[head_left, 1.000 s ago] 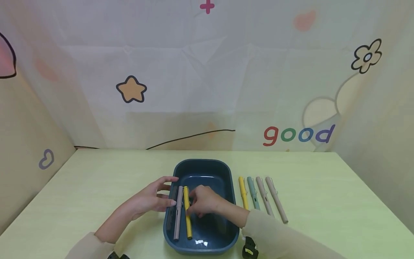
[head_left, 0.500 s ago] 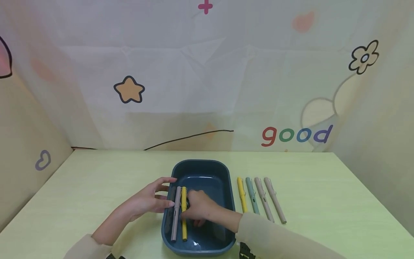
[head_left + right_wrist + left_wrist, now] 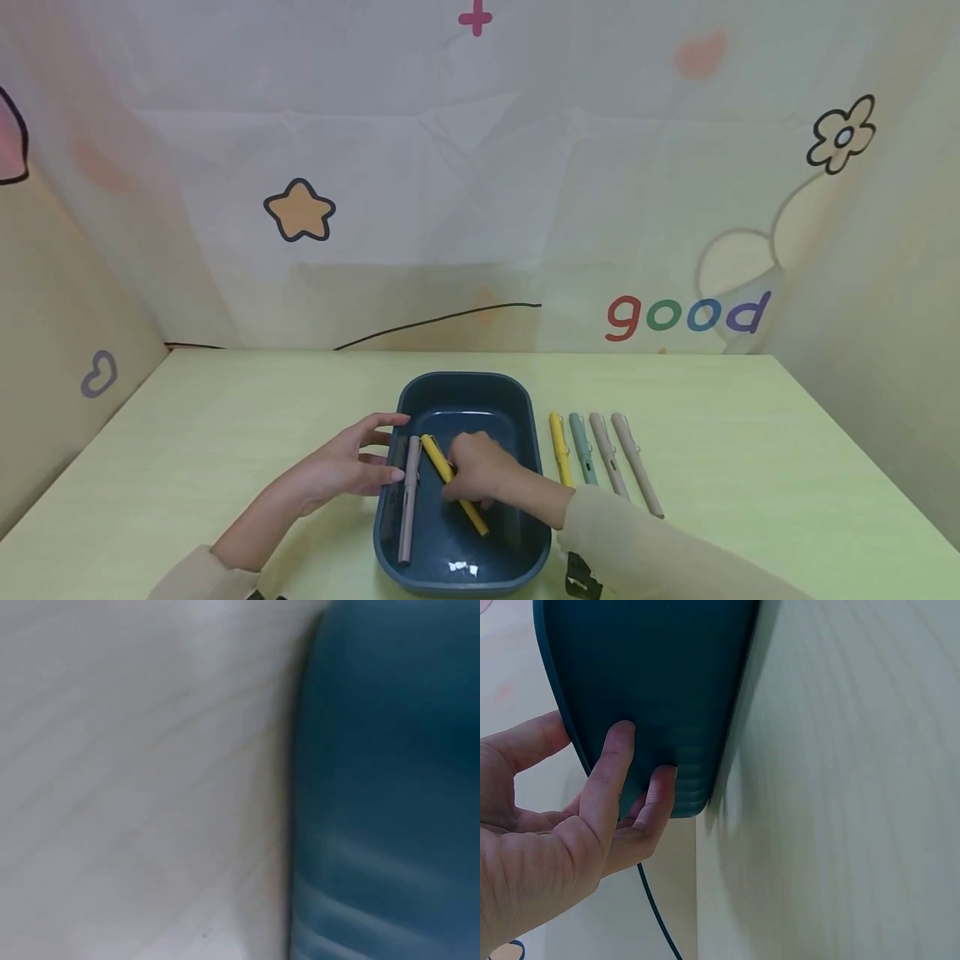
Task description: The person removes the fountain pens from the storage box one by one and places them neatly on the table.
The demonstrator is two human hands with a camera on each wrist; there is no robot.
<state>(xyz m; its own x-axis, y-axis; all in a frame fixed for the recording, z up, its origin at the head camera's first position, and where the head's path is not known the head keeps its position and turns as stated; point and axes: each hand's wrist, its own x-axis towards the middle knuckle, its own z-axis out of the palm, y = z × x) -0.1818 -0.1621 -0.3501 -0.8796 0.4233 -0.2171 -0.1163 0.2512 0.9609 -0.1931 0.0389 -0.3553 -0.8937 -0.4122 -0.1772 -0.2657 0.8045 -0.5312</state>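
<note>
A dark blue plastic box (image 3: 480, 567) stands on the table, holding a mauve-grey pen (image 3: 408, 508) along its left side and a yellow pen (image 3: 474, 517) lying slanted. Inside the box, my right hand (image 3: 483, 467) pinches the yellow pen near its middle, covering part of it. My left hand (image 3: 348, 458) holds the box's left rim, its thumb at the edge. The left wrist view shows two bent fingers (image 3: 615, 765) against the outer wall. Only the box's side (image 3: 390, 780) and the table appear in the right wrist view; the right hand is out of it.
Right of the box lies a row of pens: another yellow pen (image 3: 559, 446), a green pen (image 3: 583, 450) and two grey-beige pens, the outermost pen (image 3: 637, 462) fully visible. My right sleeve (image 3: 637, 533) overlaps some lower ends. A printed cloth (image 3: 450, 183) hangs behind the table.
The yellow pen first shifted left toward the mauve-grey one, then turned so its lower end points right. My right hand went left, then back right. The left hand stays on the rim.
</note>
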